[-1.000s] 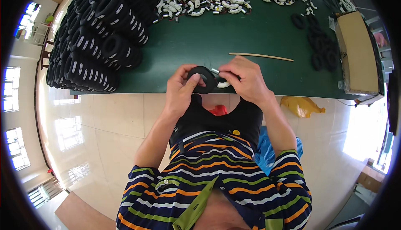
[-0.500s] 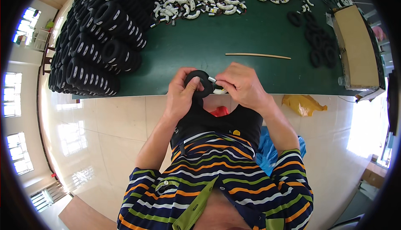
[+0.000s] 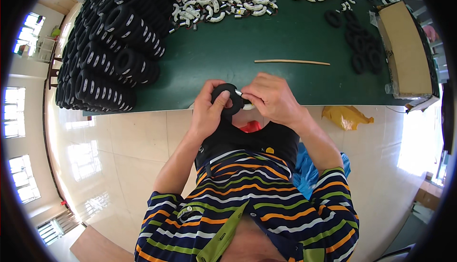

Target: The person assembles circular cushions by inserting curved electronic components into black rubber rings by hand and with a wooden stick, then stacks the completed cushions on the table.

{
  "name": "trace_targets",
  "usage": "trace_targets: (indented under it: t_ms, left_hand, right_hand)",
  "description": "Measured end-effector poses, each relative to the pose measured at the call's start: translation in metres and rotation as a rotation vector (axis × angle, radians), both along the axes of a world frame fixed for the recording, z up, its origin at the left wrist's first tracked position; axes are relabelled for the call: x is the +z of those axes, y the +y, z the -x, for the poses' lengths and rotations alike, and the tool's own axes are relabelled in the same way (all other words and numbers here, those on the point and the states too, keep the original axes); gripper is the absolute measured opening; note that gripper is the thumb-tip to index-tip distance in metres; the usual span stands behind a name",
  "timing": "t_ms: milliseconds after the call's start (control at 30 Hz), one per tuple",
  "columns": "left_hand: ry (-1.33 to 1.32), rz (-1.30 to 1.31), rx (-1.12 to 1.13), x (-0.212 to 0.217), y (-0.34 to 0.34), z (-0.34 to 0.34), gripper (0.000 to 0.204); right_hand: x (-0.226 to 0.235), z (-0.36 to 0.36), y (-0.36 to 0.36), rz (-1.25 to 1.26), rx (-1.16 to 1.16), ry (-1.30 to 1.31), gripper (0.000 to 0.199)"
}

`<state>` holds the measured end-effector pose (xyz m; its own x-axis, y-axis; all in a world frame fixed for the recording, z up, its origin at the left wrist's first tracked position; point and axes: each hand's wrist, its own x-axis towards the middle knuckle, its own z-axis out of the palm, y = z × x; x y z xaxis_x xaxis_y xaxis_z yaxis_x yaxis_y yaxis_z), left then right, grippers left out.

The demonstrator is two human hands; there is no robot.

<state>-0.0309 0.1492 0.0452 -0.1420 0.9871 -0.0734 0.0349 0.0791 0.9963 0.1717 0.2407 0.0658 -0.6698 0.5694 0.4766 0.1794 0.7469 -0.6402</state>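
At the table's near edge, my left hand (image 3: 207, 112) is closed on a black ring (image 3: 230, 109), shaped like a small tyre, with the thumb across its face. The fingertips of my right hand (image 3: 274, 99) are pinched together at the ring's right side. They hold a small part whose silver metal cylinder (image 3: 238, 92) touches the ring's upper right rim. A white curved piece (image 3: 247, 106) shows below those fingers; it looks like part of the same assembly, though my fingers hide the join.
Stacked black rings (image 3: 102, 90) with white labels fill the table's left. White curved parts (image 3: 216, 0) with silver cylinders are heaped at the far side. A thin wooden stick (image 3: 292, 62) lies before me. Loose black rings (image 3: 364, 43) sit by a cardboard box (image 3: 404, 47) at right.
Both hands have shifted slightly, the right one a little left. The silver cylinder now sits lower and closer against the ring's rim. Both grips stay closed.
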Motion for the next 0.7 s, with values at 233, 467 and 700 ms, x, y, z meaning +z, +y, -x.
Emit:
trace_targets:
  t_ms: [233, 467, 700]
  left_hand:
    - [-0.209, 0.023, -0.053, -0.007, -0.001, 0.004, 0.020]
    - [-0.102, 0.017, -0.156, 0.001, -0.007, 0.003, 0.024]
    - [-0.409, -0.020, -0.194, -0.009, -0.014, 0.005, 0.024]
  right_hand:
    - [0.000, 0.006, -0.004, -0.216, -0.028, 0.032, 0.011]
    - [0.000, 0.004, -0.001, -0.049, 0.018, 0.048, 0.012]
    - [0.010, 0.009, -0.007, 0.097, -0.021, 0.173, 0.015]
